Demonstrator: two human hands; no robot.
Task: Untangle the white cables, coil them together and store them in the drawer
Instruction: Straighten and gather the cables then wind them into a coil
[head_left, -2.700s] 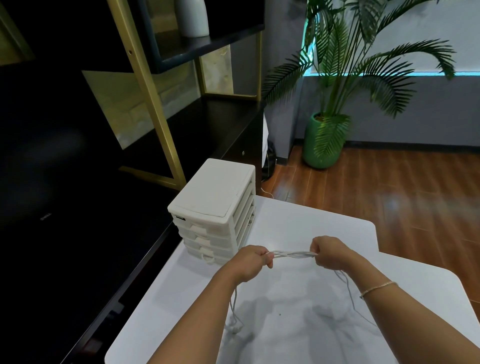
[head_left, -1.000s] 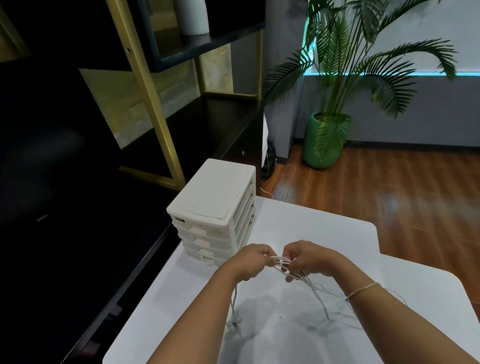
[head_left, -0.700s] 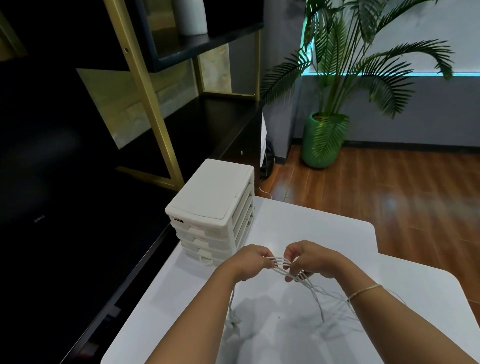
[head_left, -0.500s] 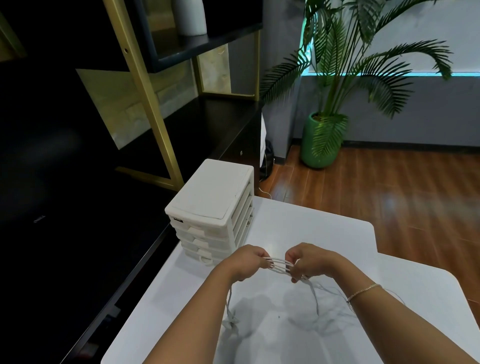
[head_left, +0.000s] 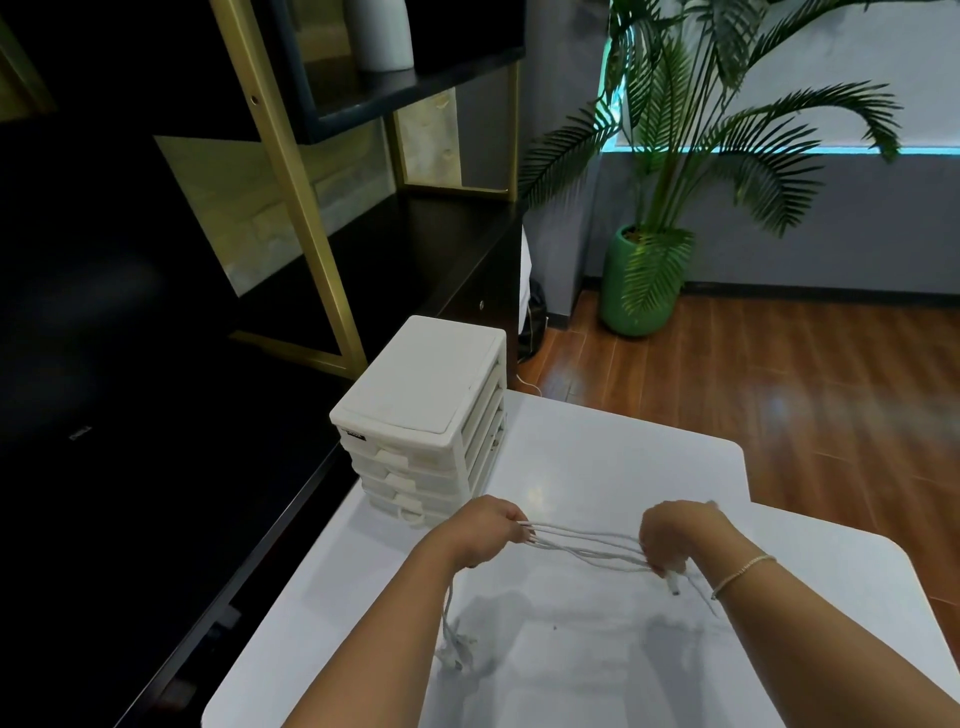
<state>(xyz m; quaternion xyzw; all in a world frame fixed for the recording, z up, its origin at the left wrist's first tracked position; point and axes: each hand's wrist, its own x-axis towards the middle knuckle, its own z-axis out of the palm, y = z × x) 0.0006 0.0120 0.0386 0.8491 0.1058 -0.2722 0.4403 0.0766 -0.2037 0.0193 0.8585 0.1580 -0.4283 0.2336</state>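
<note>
Several thin white cables (head_left: 582, 543) stretch between gripping left hand (head_left: 485, 530) and pinching right hand (head_left: 675, 535); keep strands parallel, tension even while coiling.

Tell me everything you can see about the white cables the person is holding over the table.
The white cables are several thin, smooth-looking cords, stretched side by side between the two hands just above the white table. The left hand pinches one end of the bundle; the right hand grips the other. The strands sag slightly in the middle. Loose tails hang below the left hand to plug ends lying on the table, and a small plug end pokes out under the right hand. They are not coiled yet.
</note>
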